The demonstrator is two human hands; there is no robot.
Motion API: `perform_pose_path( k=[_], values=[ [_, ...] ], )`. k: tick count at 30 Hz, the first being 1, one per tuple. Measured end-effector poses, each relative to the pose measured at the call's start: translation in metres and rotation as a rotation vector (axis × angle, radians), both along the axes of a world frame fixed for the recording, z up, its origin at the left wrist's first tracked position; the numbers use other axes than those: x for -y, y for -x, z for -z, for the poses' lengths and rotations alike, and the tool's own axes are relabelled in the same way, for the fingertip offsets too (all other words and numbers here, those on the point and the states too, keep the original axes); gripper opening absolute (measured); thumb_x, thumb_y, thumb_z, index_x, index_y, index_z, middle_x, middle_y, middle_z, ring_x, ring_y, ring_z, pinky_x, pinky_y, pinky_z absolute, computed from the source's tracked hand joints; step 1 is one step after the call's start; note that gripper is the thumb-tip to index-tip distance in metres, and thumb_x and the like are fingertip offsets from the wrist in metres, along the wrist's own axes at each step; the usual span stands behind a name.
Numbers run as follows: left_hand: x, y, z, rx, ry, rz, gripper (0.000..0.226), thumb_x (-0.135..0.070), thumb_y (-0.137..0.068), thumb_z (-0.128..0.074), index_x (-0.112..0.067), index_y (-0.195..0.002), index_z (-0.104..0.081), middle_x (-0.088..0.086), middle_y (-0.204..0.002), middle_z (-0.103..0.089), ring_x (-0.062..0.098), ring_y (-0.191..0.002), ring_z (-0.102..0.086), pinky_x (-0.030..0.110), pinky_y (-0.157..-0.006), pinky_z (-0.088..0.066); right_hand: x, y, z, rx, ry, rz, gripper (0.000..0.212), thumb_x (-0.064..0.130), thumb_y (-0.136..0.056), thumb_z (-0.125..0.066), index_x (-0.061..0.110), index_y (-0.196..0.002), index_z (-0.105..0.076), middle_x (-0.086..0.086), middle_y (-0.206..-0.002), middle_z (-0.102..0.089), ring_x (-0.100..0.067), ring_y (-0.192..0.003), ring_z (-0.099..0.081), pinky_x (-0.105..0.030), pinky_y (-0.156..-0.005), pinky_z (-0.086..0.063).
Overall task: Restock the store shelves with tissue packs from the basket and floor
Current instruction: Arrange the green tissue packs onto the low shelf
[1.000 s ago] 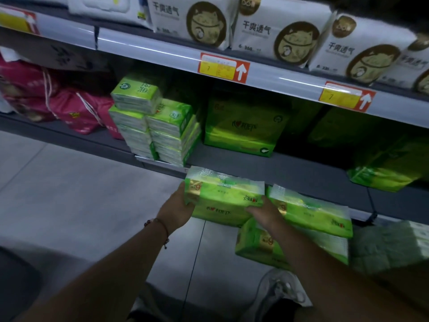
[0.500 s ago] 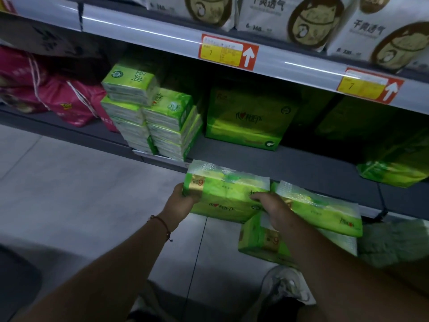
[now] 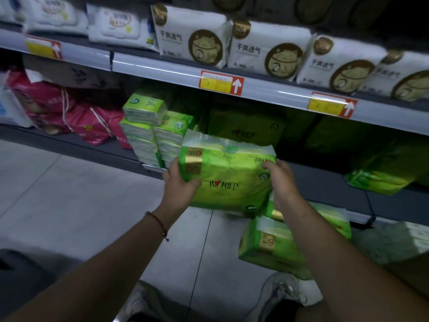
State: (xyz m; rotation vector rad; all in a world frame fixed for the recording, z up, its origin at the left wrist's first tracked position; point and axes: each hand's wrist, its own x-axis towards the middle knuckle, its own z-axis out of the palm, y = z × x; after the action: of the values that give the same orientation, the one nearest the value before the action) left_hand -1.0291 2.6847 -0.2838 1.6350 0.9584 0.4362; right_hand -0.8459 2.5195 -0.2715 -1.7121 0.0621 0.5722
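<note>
Head view, looking down at the bottom of a store shelf unit. Both hands hold one green tissue pack (image 3: 228,176) up in front of the lower shelf (image 3: 325,173), its printed face toward the camera and its clear crimped edge on top. Left hand (image 3: 180,187) grips the pack's left end, thumb curled over the front face, the other fingers hidden behind the pack. Right hand (image 3: 282,180) holds the right end, fingers curled round the upper right corner. A red cord bracelet (image 3: 160,225) sits on the left wrist. Below the right forearm, two more green packs lie stacked on the floor (image 3: 69,194): the nearer pack (image 3: 267,247) at the front, the farther pack (image 3: 334,219) partly hidden by the arm. On the lower shelf, just left of the held pack, stand stacks of small green tissue bundles (image 3: 148,133); behind it a large green pack (image 3: 246,129) in shadow; farther right another green pack (image 3: 383,175) lies tilted at the shelf edge. Pink bags (image 3: 69,117) sit at the shelf's left end. The upper shelf carries white packs with a brown cat emblem (image 3: 267,49); its front rail bears a red-and-yellow price tag (image 3: 220,82). A grey shoe (image 3: 285,291) shows at bottom.
</note>
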Motion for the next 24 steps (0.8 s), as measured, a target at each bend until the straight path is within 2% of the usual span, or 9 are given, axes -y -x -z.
perform_pose_path(
  k=[6, 10, 13, 15, 17, 19, 21, 23, 24],
  values=[
    [-0.003, -0.024, -0.027, 0.102, -0.018, 0.052, 0.080, -0.013, -0.083, -0.066, -0.036, -0.150, -0.029, 0.004, -0.136, -0.033, 0.020, -0.117, -0.044, 0.039, -0.092, -0.049, 0.010, -0.009, -0.038, 0.090, -0.102, 0.072, 0.084, 0.045, -0.056, -0.073, 0.032, -0.137, -0.052, 0.000, -0.136, -0.055, -0.024, -0.116, -0.059, -0.051, -0.099, -0.051],
    [-0.009, -0.045, -0.031, 0.171, 0.041, 0.099, 0.085, -0.021, -0.076, -0.064, -0.048, -0.147, -0.027, -0.004, -0.147, -0.037, 0.019, -0.130, -0.045, 0.046, -0.104, -0.046, 0.011, -0.016, -0.035, 0.152, -0.175, 0.111, 0.069, 0.026, -0.082, -0.070, 0.031, -0.146, -0.044, 0.002, -0.141, -0.050, -0.021, -0.123, -0.053, -0.045, -0.103, -0.048],
    [-0.011, -0.067, -0.031, 0.235, 0.129, 0.116, 0.087, -0.003, -0.090, -0.058, -0.044, -0.154, -0.016, -0.010, -0.152, -0.030, 0.008, -0.129, -0.031, 0.036, -0.104, -0.037, 0.011, -0.020, -0.017, 0.166, -0.172, 0.115, 0.066, 0.021, -0.089, -0.066, 0.027, -0.150, -0.040, 0.003, -0.142, -0.052, -0.018, -0.124, -0.053, -0.039, -0.101, -0.047],
    [-0.012, -0.080, -0.024, 0.229, 0.160, 0.123, 0.090, 0.001, -0.092, -0.056, -0.046, -0.154, -0.013, -0.008, -0.155, -0.030, 0.012, -0.125, -0.041, 0.036, -0.098, -0.045, 0.012, -0.023, 0.002, 0.159, -0.146, 0.066, 0.062, 0.015, -0.092, -0.064, 0.024, -0.149, -0.041, 0.001, -0.137, -0.058, -0.014, -0.113, -0.060, -0.029, -0.087, -0.050],
    [-0.015, -0.085, -0.010, 0.193, 0.154, 0.129, 0.094, 0.004, -0.092, -0.056, -0.046, -0.155, -0.008, -0.008, -0.159, -0.024, 0.009, -0.117, -0.050, 0.020, -0.080, -0.050, 0.013, -0.026, 0.019, 0.168, -0.121, -0.016, 0.061, 0.004, -0.092, -0.061, 0.020, -0.148, -0.042, -0.001, -0.132, -0.063, -0.007, -0.103, -0.065, -0.018, -0.073, -0.051],
    [-0.021, -0.081, 0.004, 0.149, 0.126, 0.136, 0.097, 0.005, -0.092, -0.055, -0.044, -0.155, 0.000, -0.007, -0.165, -0.008, 0.003, -0.114, -0.049, 0.012, -0.075, -0.050, 0.007, -0.029, 0.028, 0.177, -0.112, -0.100, 0.064, 0.000, -0.089, -0.062, 0.021, -0.146, -0.043, 0.001, -0.130, -0.064, -0.008, -0.108, -0.066, -0.019, -0.077, -0.053],
    [-0.030, -0.079, 0.020, 0.102, 0.037, 0.180, 0.100, 0.002, -0.093, -0.057, -0.042, -0.155, 0.008, -0.004, -0.165, 0.009, 0.014, -0.143, -0.030, 0.029, -0.106, -0.040, -0.004, -0.033, 0.030, 0.166, -0.098, -0.149, 0.073, 0.008, -0.083, -0.068, 0.027, -0.147, -0.040, 0.005, -0.132, -0.062, -0.014, -0.116, -0.063, -0.033, -0.091, -0.054],
    [-0.032, -0.076, 0.035, -0.024, -0.078, 0.280, 0.101, -0.003, -0.093, -0.060, -0.038, -0.155, 0.011, 0.000, -0.163, 0.023, 0.016, -0.149, 0.007, 0.033, -0.113, -0.022, -0.013, -0.037, 0.032, 0.155, -0.086, -0.157, 0.084, 0.019, -0.076, -0.072, 0.032, -0.150, -0.034, 0.008, -0.138, -0.058, -0.016, -0.122, -0.059, -0.042, -0.100, -0.050],
    [-0.030, -0.076, 0.043, -0.092, -0.138, 0.344, 0.101, -0.006, -0.092, -0.062, -0.037, -0.155, 0.010, 0.003, -0.161, 0.027, 0.017, -0.147, 0.013, 0.035, -0.114, -0.021, -0.017, -0.039, 0.034, 0.141, -0.069, -0.141, 0.089, 0.024, -0.073, -0.073, 0.033, -0.151, -0.031, 0.008, -0.141, -0.055, -0.017, -0.125, -0.057, -0.044, -0.103, -0.048]
  ],
)
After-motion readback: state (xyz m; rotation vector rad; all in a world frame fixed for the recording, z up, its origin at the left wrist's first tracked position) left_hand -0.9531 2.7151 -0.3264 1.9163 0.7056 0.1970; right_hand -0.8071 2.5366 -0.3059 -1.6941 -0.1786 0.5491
